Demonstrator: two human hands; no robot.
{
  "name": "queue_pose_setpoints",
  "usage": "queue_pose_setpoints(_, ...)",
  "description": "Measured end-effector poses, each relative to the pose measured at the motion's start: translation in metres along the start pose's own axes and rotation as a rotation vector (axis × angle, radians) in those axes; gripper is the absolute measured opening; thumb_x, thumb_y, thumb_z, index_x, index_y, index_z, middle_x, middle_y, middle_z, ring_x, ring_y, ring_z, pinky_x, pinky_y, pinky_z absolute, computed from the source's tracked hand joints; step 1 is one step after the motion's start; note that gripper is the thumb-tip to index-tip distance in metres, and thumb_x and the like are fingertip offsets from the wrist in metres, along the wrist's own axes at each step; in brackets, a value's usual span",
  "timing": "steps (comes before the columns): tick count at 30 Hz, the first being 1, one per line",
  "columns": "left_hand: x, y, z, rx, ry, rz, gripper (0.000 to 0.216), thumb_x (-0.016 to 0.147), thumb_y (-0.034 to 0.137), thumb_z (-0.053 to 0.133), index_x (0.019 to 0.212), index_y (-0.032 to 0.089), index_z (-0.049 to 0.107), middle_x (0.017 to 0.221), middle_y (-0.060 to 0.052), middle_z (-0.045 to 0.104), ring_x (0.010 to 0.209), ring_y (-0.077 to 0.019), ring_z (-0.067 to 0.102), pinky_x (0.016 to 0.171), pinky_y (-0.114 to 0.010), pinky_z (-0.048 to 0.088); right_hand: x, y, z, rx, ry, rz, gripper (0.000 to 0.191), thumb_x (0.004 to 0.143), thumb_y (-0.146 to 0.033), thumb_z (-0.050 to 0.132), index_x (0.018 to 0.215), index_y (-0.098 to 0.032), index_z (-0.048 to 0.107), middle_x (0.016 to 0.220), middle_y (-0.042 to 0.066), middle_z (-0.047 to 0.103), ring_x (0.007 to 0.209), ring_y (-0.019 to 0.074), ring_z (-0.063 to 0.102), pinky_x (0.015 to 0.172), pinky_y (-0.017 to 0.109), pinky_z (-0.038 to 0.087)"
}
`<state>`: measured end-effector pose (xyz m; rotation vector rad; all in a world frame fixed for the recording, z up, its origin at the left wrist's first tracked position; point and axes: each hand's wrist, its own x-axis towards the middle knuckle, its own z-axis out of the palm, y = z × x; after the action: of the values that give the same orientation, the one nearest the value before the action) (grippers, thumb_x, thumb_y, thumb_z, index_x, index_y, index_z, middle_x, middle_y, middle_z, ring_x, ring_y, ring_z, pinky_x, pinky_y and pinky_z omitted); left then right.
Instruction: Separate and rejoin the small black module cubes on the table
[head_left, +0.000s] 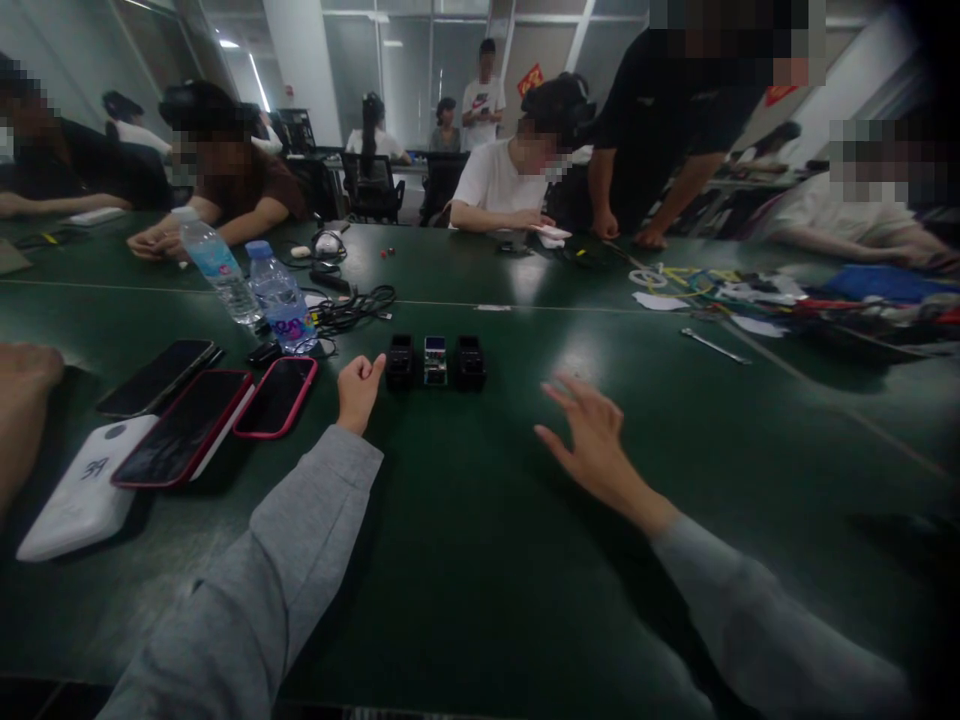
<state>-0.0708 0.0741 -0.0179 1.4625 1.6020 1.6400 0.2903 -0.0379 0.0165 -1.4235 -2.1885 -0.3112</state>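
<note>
Three small items stand in a row on the green table: a black boxy device, a small circuit board with a little screen, and a second black boxy device. My left hand is curled into a fist just left of the row. Its thumb points at the left black device; whether it touches I cannot tell. Nothing shows in the fist. To the right of the row, my right hand hovers with fingers apart, holding nothing.
Phones, a white power bank and two water bottles lie or stand at left, beside black cables. A wrench and tangled wires are at right. Another person's hand rests at far left. People sit across the table.
</note>
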Motion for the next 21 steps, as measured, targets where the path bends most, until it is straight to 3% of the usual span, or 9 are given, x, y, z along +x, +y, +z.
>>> queue_pose_setpoints(3,0.000,0.002,0.001,-0.021,-0.005,-0.008,0.049,0.084,0.034,0.065,0.056,0.021,0.027,0.053,0.007,0.028,0.050,-0.0093,0.029,0.050,-0.024,0.025,0.049,-0.042,0.041,0.045,-0.100,-0.185,0.056,0.102,-0.046,0.036,0.152,-0.023,0.022,0.159,0.007,0.019,0.145,0.0273,0.018,0.116,0.053,0.019)
queue_pose_setpoints(6,0.000,0.002,0.001,0.000,0.000,-0.010,0.050,0.083,0.033,0.065,0.056,0.021,0.026,0.053,0.007,0.027,0.050,-0.0093,0.028,0.050,-0.024,0.025,0.075,-0.051,0.058,0.100,-0.123,-0.252,0.050,0.103,-0.042,0.035,0.149,-0.023,0.028,0.155,0.007,0.029,0.143,0.0253,0.025,0.117,0.052,0.019)
queue_pose_setpoints(10,0.001,0.002,0.002,0.011,0.007,0.005,0.050,0.083,0.034,0.065,0.055,0.021,0.026,0.053,0.007,0.026,0.050,-0.0094,0.027,0.050,-0.024,0.025,0.075,-0.038,0.061,0.181,-0.035,-0.106,0.036,0.102,-0.043,0.039,0.124,-0.020,0.054,0.126,0.011,0.056,0.121,0.0283,0.049,0.101,0.049,0.041)
queue_pose_setpoints(14,0.000,0.002,0.002,-0.016,0.004,0.007,0.050,0.084,0.034,0.065,0.056,0.021,0.025,0.054,0.007,0.027,0.050,-0.0096,0.027,0.051,-0.025,0.025,0.069,-0.028,0.063,0.166,0.060,0.056,0.047,0.094,-0.045,0.053,0.130,-0.016,0.049,0.127,0.017,0.050,0.116,0.0336,0.050,0.092,0.051,0.048)
queue_pose_setpoints(18,0.000,0.002,0.002,-0.015,0.001,-0.017,0.050,0.083,0.035,0.065,0.057,0.021,0.025,0.054,0.007,0.026,0.050,-0.0097,0.027,0.051,-0.024,0.025,0.067,-0.025,0.063,0.285,-0.057,0.139,0.047,0.093,-0.038,0.052,0.136,-0.019,0.045,0.122,0.014,0.053,0.103,0.0298,0.058,0.082,0.047,0.055)
queue_pose_setpoints(21,-0.001,0.003,0.001,-0.025,-0.005,-0.024,0.049,0.084,0.035,0.065,0.057,0.021,0.026,0.054,0.007,0.027,0.050,-0.0097,0.028,0.050,-0.024,0.025,0.053,-0.022,0.051,0.421,-0.117,0.141,0.047,0.094,-0.040,0.052,0.137,-0.023,0.045,0.126,0.011,0.053,0.107,0.0280,0.058,0.086,0.048,0.055)
